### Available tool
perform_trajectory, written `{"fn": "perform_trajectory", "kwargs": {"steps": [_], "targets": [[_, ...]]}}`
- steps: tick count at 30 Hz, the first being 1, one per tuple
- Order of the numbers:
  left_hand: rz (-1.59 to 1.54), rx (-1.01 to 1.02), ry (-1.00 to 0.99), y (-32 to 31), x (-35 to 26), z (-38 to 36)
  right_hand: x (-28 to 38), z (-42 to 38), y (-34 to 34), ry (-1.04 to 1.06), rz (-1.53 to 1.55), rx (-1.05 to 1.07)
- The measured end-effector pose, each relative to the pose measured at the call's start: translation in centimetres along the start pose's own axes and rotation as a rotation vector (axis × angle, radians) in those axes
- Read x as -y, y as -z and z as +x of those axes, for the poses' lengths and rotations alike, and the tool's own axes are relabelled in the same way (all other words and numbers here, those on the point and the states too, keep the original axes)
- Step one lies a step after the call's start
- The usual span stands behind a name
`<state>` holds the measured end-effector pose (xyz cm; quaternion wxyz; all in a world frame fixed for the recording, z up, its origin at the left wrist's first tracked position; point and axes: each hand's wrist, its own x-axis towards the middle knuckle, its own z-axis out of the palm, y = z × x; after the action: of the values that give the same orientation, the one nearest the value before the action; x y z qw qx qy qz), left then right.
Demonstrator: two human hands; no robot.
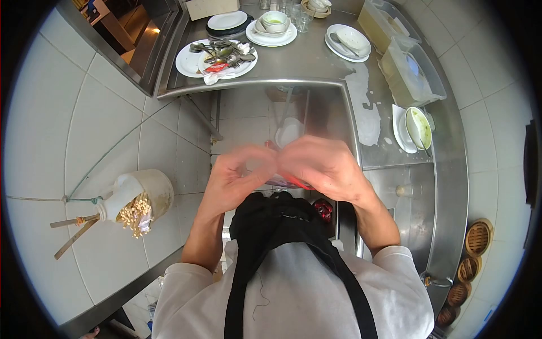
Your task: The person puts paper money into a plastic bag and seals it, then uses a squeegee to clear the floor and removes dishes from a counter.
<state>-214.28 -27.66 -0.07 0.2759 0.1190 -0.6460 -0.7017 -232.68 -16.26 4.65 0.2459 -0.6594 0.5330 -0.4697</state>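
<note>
Both my hands are raised together in the middle of the view, above the black apron. My left hand has its fingers curled, with their tips blurred by motion. Its fingers meet those of my right hand, which are bent and blurred too. Something thin and red shows just below my right hand's fingers, with a purplish, see-through piece beside it. What the fingertips pinch is hidden.
Plates with piled cutlery, stacked bowls and a plate with a bowl stand on the steel counter. Plastic bins and a green-stained bowl are at right. A cut plastic jug hangs on the left wall.
</note>
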Motion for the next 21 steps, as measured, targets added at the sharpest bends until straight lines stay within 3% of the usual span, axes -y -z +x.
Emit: {"fn": "perform_trajectory", "kwargs": {"steps": [21], "targets": [[-0.206,-0.054,0.19,-0.7,-0.4,-0.7,-0.2,-1.2,-1.5,0.111,-0.006,-0.125]]}}
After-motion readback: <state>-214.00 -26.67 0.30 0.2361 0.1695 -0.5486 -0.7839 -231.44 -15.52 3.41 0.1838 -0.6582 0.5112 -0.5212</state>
